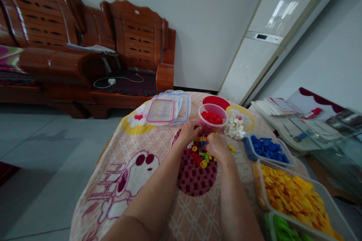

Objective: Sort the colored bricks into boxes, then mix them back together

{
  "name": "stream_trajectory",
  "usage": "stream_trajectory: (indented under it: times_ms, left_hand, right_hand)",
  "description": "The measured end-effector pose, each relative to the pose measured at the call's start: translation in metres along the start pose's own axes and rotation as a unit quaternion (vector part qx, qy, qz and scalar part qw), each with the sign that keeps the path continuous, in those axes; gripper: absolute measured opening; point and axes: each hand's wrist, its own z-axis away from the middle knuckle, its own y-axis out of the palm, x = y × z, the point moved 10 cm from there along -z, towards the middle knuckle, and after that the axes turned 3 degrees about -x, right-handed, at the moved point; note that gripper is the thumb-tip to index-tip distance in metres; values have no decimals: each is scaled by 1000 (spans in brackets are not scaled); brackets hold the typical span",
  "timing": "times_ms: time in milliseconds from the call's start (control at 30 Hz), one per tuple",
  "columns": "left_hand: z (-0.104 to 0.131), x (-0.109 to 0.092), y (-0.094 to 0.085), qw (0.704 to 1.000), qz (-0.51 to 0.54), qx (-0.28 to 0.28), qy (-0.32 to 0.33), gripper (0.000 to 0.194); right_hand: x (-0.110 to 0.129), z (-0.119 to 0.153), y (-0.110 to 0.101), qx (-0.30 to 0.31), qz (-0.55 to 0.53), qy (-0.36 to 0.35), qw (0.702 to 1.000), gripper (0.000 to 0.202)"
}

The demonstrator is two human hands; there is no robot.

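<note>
Mixed small pieces [194, 148] at the dial's centre, between my two hands.
From my remote seat, I see my left hand [189, 132] at 11, fingers curled loosely, and my right [217, 145] at 3, fingers bent down; I cannot tell whether either pinches anything. The red tub [210, 128] at 1, white pieces [235, 128] at 2, blue tub [249, 150] at 3 and yellow tub [258, 184] at 4 probably ring the pile for short reaches. Their rims limit rightward sweeps; cloth [195, 214] gives room at 6 to 9.
</note>
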Motion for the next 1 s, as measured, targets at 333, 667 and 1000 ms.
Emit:
stream_trajectory:
  times_ms: [333, 667, 1000]
  left_hand:
    - [-2, 4, 2, 1000, 0, 1, -3, 23]
    - [-1, 3, 3, 1000, -4, 0, 5, 22]
    - [-1, 3, 4, 1000, -6, 5, 10, 24]
  right_hand:
    - [-11, 3, -13, -36, -208, -22, 977, 13]
    - [-51, 2, -31, -209, -621, 70, 753, 22]
    - [-71, 6, -32, -300, -739, 90, 596, 39]
